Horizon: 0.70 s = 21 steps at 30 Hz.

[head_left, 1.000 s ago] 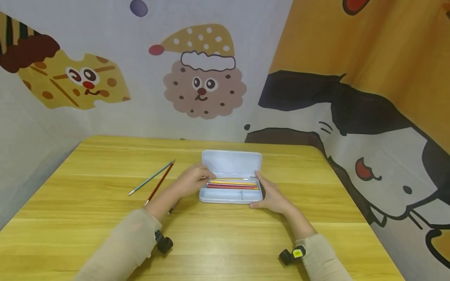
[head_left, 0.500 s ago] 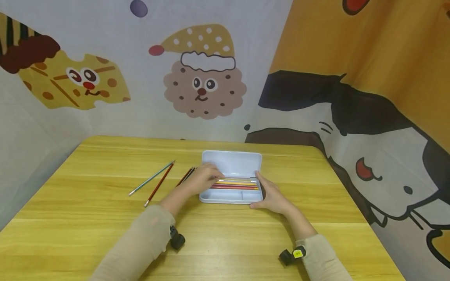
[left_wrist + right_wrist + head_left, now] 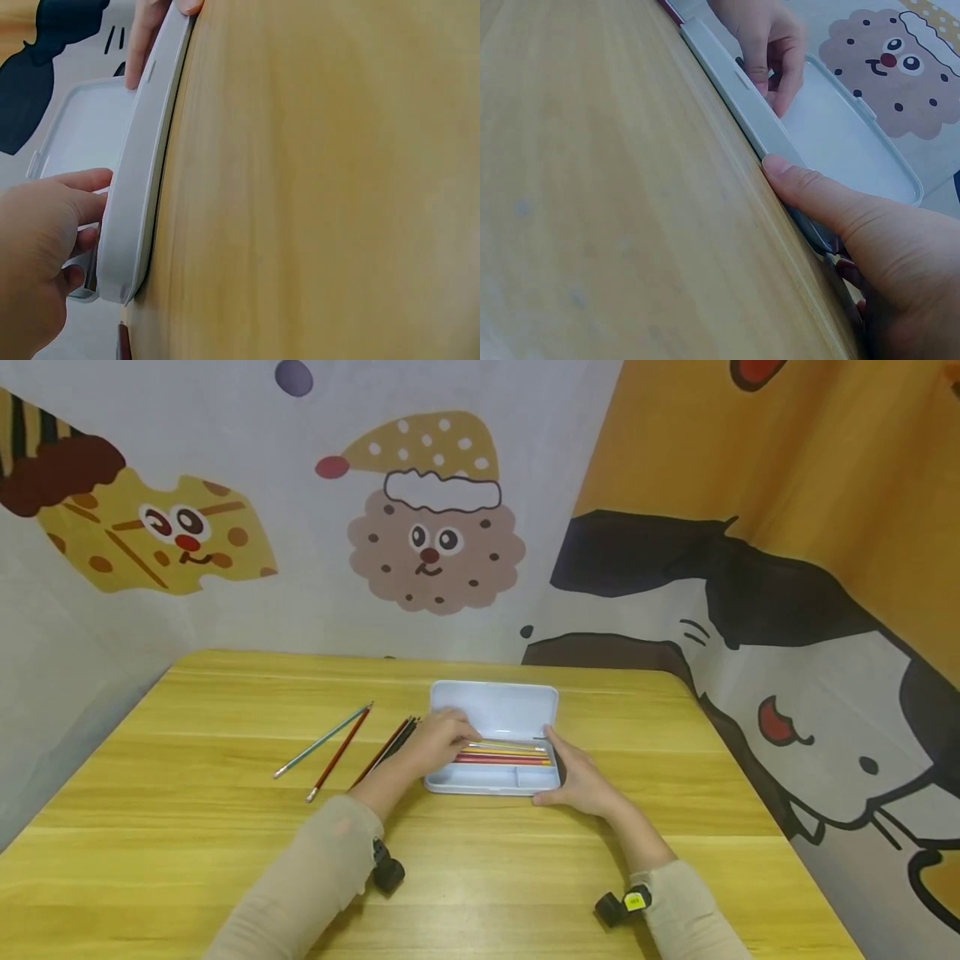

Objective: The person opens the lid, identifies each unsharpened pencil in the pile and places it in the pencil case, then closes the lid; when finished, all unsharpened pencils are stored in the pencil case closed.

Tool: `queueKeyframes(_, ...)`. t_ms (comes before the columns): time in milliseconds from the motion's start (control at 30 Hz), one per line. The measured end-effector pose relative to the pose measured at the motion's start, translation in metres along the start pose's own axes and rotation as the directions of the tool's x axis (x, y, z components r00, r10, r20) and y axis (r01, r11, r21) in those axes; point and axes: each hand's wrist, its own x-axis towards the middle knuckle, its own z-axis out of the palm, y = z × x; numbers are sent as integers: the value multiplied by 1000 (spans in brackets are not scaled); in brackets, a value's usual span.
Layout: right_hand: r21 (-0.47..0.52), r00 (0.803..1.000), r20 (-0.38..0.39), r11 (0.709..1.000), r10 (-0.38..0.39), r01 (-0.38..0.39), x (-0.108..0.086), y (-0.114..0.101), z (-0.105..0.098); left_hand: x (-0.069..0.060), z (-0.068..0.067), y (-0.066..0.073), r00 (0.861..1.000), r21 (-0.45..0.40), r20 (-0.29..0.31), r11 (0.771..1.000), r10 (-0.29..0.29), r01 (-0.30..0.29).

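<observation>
A white pencil case (image 3: 480, 792) lies with its lid (image 3: 495, 708) raised on the wooden table. Several yellow and red pencils (image 3: 502, 760) lie lengthwise in its long compartment. At the case's left end, my left hand (image 3: 442, 739) reaches in and pinches a pencil (image 3: 513, 746) lying along the back of that compartment; the fingers hide its near end. The right hand (image 3: 581, 777) grips the right end of the case, its thumb (image 3: 802, 180) on the front wall in the right wrist view. From the left wrist view, the left fingers (image 3: 82, 199) curl behind the front wall.
Left of the case, a teal pencil (image 3: 322, 741) and a red pencil (image 3: 341, 752) lie crossed near their tips. Several dark pencils (image 3: 397, 742) lie nearer the case, partly behind the left arm. A patterned cloth wall (image 3: 300, 610) stands behind the table.
My left hand has moved right, further into the case, with the pencil. More of the dark pencils show beside the left arm. The right hand stays on the case.
</observation>
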Motion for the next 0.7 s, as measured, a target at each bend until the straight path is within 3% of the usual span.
queueKeyframes(500,7,1000,-2,1000,-18,18,1,4,0,-2,4,2,999,-12,-12,999,-30,30)
queueKeyframes(700,6,1000,0,1000,-9,9,0,2,-1,-15,-3,7,998,-100,-56,995,-37,32)
